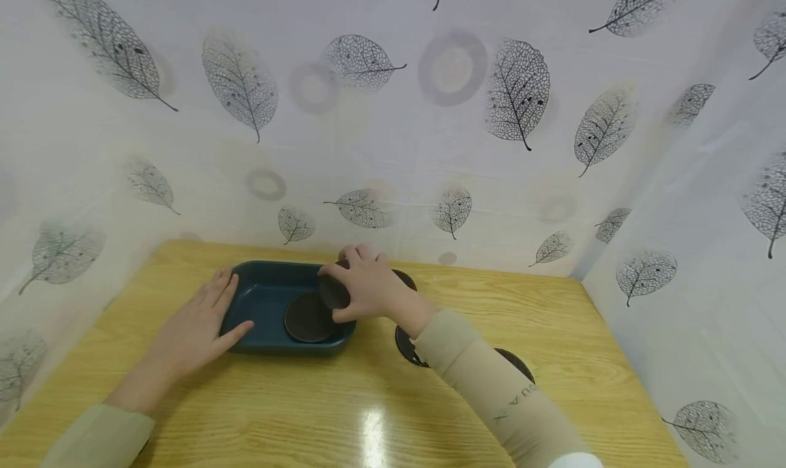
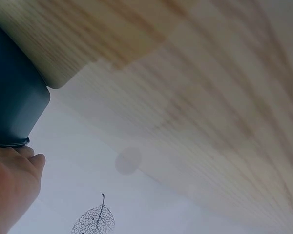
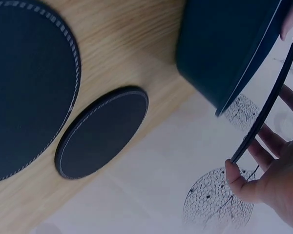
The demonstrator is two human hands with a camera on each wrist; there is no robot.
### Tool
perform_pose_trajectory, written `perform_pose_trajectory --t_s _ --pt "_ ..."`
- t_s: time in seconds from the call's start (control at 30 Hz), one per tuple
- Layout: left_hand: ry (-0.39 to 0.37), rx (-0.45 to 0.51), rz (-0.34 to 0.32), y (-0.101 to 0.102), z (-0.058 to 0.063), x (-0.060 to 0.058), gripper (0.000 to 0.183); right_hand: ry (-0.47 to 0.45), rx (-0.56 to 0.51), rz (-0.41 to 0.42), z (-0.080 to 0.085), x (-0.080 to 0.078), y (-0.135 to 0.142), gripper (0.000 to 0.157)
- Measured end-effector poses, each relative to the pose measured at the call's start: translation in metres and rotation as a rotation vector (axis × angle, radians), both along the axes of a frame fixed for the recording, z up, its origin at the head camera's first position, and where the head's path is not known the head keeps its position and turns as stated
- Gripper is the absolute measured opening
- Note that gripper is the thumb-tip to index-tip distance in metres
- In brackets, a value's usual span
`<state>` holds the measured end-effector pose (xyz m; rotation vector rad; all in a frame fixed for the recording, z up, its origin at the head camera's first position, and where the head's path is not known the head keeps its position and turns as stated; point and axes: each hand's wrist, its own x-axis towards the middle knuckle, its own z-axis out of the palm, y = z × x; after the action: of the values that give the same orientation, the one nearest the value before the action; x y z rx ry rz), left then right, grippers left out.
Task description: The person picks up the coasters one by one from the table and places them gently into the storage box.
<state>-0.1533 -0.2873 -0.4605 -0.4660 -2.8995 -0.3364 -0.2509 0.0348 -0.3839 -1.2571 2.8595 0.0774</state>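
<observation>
A dark blue rectangular dish point(image 1: 260, 304) sits toward the back left of the table. My left hand point(image 1: 199, 321) rests along its left end, fingers straight on the rim and thumb stretched over the near corner. Inside the dish, to the right, lies a round black coaster point(image 1: 305, 318). Over the dish's right end my right hand point(image 1: 371, 292) grips a second black coaster point(image 1: 331, 292) by its edge, thumb on one side and fingers on the other. The right wrist view shows this held coaster point(image 3: 268, 105) tilted, nearly edge-on, beside the dish wall.
On the wood-grain table point(image 1: 295, 413), right of the dish, lie more coasters: one at the back point(image 1: 405, 279), one point(image 1: 408, 348) partly under my right forearm, and one point(image 1: 517, 364) beyond the sleeve. Their edges have pale stitching. Leaf-printed cloth point(image 1: 393, 147) hangs behind and at the sides.
</observation>
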Motion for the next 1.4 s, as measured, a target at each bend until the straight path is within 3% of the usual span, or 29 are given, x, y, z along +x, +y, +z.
perform_pose_trajectory --t_s 0.27,0.73,1.4 --pt "-0.009 0.002 0.009 0.001 0.002 -0.001 0.097 0.009 0.02 0.061 -0.01 0.01 -0.023 0.075" --pt "-0.036 0.0 0.017 0.002 0.005 0.0 0.097 0.034 0.052 0.077 -0.026 0.018 -0.046 0.075" --pt "-0.07 0.008 0.025 0.002 0.004 0.001 0.097 0.022 0.054 0.053 -0.031 0.019 -0.049 0.072"
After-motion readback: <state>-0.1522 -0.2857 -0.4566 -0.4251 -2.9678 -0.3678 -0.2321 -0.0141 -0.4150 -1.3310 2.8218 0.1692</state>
